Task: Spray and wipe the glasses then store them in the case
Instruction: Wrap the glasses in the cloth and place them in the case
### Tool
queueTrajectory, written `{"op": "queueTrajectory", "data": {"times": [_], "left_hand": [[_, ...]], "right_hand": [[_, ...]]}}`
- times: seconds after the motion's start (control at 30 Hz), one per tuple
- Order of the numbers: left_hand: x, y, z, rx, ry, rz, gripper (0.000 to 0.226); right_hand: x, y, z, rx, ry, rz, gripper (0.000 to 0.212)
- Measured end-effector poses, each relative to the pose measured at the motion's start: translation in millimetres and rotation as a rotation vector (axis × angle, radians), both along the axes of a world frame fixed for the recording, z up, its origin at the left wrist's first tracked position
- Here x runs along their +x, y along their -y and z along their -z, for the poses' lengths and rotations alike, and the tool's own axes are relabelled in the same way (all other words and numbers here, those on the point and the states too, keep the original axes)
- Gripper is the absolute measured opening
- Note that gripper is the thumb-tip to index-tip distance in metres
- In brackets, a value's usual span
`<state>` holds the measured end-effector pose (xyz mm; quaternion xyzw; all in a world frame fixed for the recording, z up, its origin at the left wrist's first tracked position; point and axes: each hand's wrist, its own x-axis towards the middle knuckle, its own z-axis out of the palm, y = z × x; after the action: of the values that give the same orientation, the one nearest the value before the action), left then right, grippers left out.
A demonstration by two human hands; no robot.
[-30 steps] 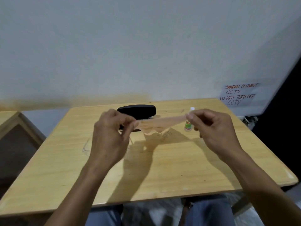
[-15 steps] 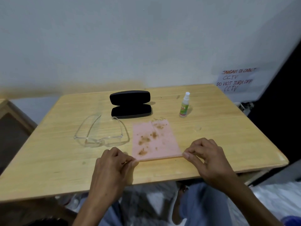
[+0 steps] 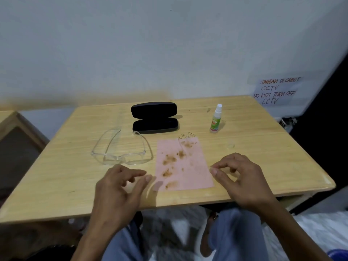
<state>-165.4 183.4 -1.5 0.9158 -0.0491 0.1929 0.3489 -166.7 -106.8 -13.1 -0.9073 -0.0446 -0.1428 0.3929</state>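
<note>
A pink wiping cloth with brown stains lies flat on the wooden table near its front edge. Clear-framed glasses rest left of the cloth, arms unfolded and pointing away from me. Behind them a black glasses case lies open. A small spray bottle with a white nozzle and green label stands upright to the right of the case. My left hand hovers at the cloth's near left corner, fingers apart and empty. My right hand hovers at the near right corner, fingers loosely curled, holding nothing.
A handwritten paper sign hangs on the wall at the back right. Another wooden table stands to the left. My knees in blue trousers show below the table's front edge.
The cloth was held stretched between both hands above the table, then laid flat. Both hands have since let go of its near corners and lifted slightly.
</note>
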Motion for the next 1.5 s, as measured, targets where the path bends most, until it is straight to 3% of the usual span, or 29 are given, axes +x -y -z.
{"op": "queueTrajectory", "data": {"times": [0.2, 0.37, 0.53, 0.7, 0.9, 1.0, 1.23, 1.5], "left_hand": [[43.2, -45.4, -38.5, -0.077, 0.008, -0.323, 0.022], [88.2, -85.8, -37.5, -0.145, -0.195, -0.459, 0.038], [101.3, -97.5, -28.9, -0.262, -0.411, -0.35, 0.037], [105.1, -104.9, -20.9, -0.404, -0.472, -0.317, 0.025], [86.5, -99.3, -29.8, -0.552, -0.368, -0.205, 0.022], [74.3, -83.1, -37.8, -0.592, -0.335, -0.083, 0.011], [60.7, -17.8, -29.3, -0.479, -0.286, 0.09, 0.004], [58.2, 11.1, -7.9, -0.408, -0.293, 0.09, 0.006]], "right_hand": [[45.7, -59.1, -30.9, 0.141, -0.045, -0.024, 0.008], [94.9, -117.2, -37.1, 0.187, -0.197, -0.076, 0.023], [117.5, -147.5, -30.3, 0.196, -0.373, -0.077, 0.042], [119.0, -160.4, -27.6, 0.245, -0.424, -0.108, 0.031], [108.3, -142.6, -37.8, 0.372, -0.343, -0.2, 0.012], [95.5, -114.4, -42.9, 0.333, -0.261, -0.236, 0.012], [62.7, -38.2, -39.3, 0.225, -0.083, -0.083, 0.007], [45.5, -7.9, -12.9, 0.232, -0.111, 0.011, 0.01]]}}
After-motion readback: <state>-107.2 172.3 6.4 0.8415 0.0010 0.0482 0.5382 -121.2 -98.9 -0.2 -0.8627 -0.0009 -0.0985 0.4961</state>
